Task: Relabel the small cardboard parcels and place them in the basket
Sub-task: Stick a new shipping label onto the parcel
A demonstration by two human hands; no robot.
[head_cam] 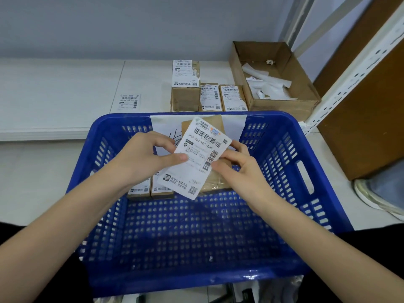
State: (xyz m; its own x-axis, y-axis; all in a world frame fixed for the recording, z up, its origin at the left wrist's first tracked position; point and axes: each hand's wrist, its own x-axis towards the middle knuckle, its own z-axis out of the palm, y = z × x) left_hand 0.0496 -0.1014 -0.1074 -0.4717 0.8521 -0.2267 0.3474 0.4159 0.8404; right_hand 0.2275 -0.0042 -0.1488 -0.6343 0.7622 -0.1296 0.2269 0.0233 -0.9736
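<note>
I held the small cardboard parcel (218, 182) above the blue basket (284, 149), so it could drop in once relabelled. My left hand (142, 158) pinched the shipping label (196, 158) by its nine o'clock edge, thumb on top, keeping it square over the box. My right hand (236, 167) curled round the parcel and the label's three o'clock edge. Two labelled parcels (150, 189) lay in the basket at ten o'clock.

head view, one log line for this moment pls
left hand: pinching label | right hand: holding parcel | over basket | two parcels inside
</note>
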